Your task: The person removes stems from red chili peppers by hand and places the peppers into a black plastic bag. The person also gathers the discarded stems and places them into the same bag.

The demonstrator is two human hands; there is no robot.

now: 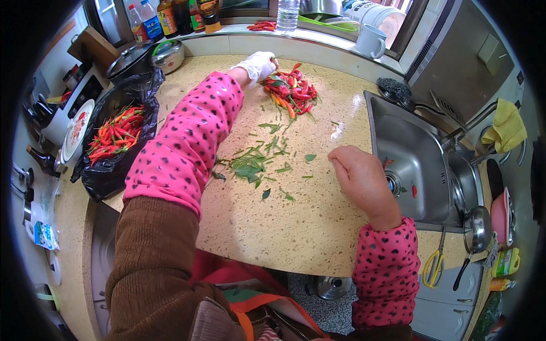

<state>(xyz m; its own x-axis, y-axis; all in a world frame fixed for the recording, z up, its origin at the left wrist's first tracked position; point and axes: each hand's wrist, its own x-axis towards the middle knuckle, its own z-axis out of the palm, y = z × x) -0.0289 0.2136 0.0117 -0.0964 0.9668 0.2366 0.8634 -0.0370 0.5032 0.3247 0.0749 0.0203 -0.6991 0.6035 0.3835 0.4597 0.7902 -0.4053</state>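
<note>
My left hand (257,68), in a white glove, reaches to the far side of the speckled counter (298,230). Its fingers are closed at the edge of a pile of red chili peppers (298,91), with a bit of red and green at the fingertips that looks like a chili. Some peppers in the pile are orange. My bare right hand (362,183) is held curled over the counter, left of the sink. Nothing shows in it, though its palm is hidden. Between the hands lie loose green stems (256,155) and several leaves (246,171).
On the left, a black plastic bag (102,181) holds many red chilies (117,134), beside a white plate (70,140). A steel sink (420,149) is at right, with scissors (435,266) and a small pan (477,230) near its front. Bottles (167,19) and a mug (370,41) line the windowsill.
</note>
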